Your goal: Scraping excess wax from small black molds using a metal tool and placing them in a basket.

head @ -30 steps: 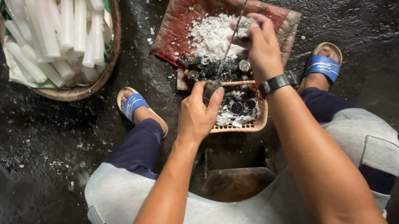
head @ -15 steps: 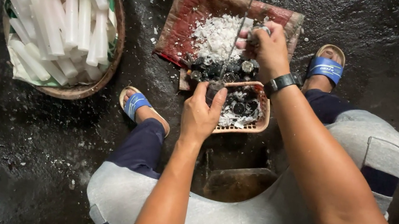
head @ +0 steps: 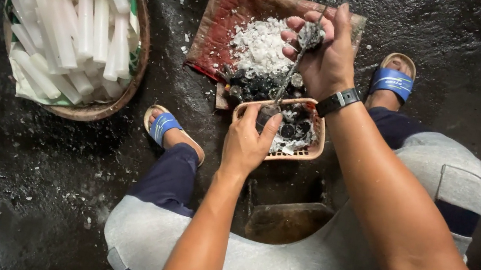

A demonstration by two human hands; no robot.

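Upper centre of frame | right hand [head: 326, 52] has risen, clamped on thin metal skewer [head: 297, 60] | left hand [head: 247, 142] closed on small clear cup [head: 266, 115] at pink plastic basket [head: 302, 155] | scraping goes on

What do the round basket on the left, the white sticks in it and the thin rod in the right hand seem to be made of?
Round brown basket: woven cane or bamboo, judging by its matt, ridged rim.
White sticks: probably wax or something similar; they look smooth, opaque and faintly glossy.
Thin grey rod, held in the right hand: likely metal, being slim, straight and dull grey, though it is too small to be sure.
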